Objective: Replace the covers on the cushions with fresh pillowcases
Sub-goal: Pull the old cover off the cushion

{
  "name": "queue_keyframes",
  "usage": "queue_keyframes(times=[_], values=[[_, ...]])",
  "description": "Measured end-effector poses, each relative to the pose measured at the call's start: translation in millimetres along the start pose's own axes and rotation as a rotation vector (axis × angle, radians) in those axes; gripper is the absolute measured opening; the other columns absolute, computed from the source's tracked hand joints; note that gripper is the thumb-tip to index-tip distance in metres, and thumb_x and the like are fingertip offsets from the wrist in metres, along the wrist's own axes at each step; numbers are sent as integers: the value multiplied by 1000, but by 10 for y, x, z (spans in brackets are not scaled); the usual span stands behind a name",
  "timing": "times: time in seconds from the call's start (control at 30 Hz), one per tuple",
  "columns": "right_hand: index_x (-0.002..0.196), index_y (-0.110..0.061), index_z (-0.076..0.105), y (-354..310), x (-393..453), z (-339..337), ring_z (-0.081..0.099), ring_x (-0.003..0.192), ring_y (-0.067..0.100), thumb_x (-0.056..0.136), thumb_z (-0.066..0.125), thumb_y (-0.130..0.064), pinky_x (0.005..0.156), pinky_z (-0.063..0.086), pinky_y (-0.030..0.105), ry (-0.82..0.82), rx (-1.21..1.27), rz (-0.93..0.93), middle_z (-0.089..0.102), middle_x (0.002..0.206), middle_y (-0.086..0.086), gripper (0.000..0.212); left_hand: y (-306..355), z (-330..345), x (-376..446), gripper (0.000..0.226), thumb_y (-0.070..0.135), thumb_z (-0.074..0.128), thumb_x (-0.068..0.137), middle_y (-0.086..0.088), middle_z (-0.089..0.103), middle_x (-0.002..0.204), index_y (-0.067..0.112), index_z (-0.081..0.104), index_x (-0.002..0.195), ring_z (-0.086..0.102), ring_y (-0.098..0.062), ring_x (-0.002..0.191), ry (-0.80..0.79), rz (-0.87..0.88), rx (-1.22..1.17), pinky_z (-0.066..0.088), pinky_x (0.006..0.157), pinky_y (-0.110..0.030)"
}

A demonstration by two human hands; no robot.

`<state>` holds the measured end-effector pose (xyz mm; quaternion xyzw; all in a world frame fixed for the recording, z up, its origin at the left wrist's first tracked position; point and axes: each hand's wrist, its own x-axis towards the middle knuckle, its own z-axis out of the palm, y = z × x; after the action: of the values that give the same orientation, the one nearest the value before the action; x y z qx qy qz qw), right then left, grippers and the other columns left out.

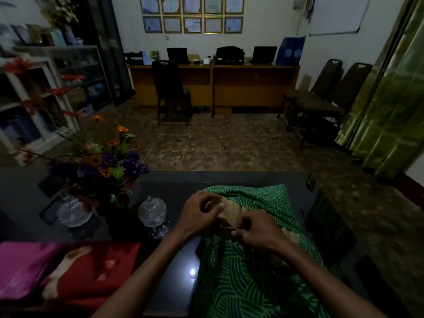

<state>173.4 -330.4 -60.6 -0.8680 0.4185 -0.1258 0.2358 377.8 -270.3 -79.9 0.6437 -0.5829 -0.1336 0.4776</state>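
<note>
A cushion in a green patterned cover (247,283) lies on the dark glossy table (169,271) in front of me. Its tan inner pad (231,213) shows through the cover's opening. My left hand (198,213) grips the edge of the cover at the opening's left side, fingers curled. On the right side, my right hand (254,230) pinches the cover's edge over the pad. A red cushion (91,271) and a magenta cloth (23,267) lie at the lower left.
A flower arrangement (107,161) stands on the table's left part, with two glass lidded bowls (152,211) (73,211) beside it. Chairs (321,99), a long desk (213,86) with laptops and a shelf (29,104) line the room beyond the tiled floor.
</note>
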Motion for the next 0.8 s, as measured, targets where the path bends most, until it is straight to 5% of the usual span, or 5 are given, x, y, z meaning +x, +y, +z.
queue_keyframes(times=[0.13, 0.27, 0.43, 0.6, 0.8], values=[[70, -27, 74, 14, 189, -48, 66, 69, 2, 76, 83, -36, 67, 55, 27, -139, -12, -30, 69, 69, -12, 14, -78, 230, -50, 53, 37, 84, 72, 3, 68, 113, 22, 71, 121, 63, -13, 103, -36, 3, 246, 50, 90, -24], [84, -28, 79, 8, 397, -249, 70, 82, 4, 83, 80, -27, 73, 56, 24, -229, 183, 9, 74, 80, -13, 1, -71, 332, -151, 31, 20, 74, 75, -5, 74, 100, 20, 77, 106, 70, -25, 92, 6, -34, 254, 55, 79, -33], [133, -33, 62, 111, 790, -245, 47, 131, 22, 87, 71, -55, 108, 43, 44, 42, 69, 92, 56, 138, -3, 52, -52, 355, -299, 15, 16, 69, 75, -1, 68, 88, 19, 71, 89, 62, -21, 81, 76, 86, 202, 47, 72, -29], [88, -27, 76, 83, 996, -133, 66, 102, 21, 95, 66, -42, 103, 41, 44, 22, -94, 163, 76, 99, -4, 19, 7, 330, -319, 19, 24, 66, 79, 14, 69, 100, 28, 72, 97, 64, -5, 94, 82, 37, 115, 52, 81, -30], [87, -26, 75, 252, 1214, -331, 64, 107, 25, 95, 66, -31, 102, 37, 44, 204, -257, 259, 75, 98, -1, 13, 112, 115, -437, 11, 20, 66, 80, 12, 72, 86, 22, 71, 90, 66, 3, 76, 37, 232, 51, 47, 65, -16]])
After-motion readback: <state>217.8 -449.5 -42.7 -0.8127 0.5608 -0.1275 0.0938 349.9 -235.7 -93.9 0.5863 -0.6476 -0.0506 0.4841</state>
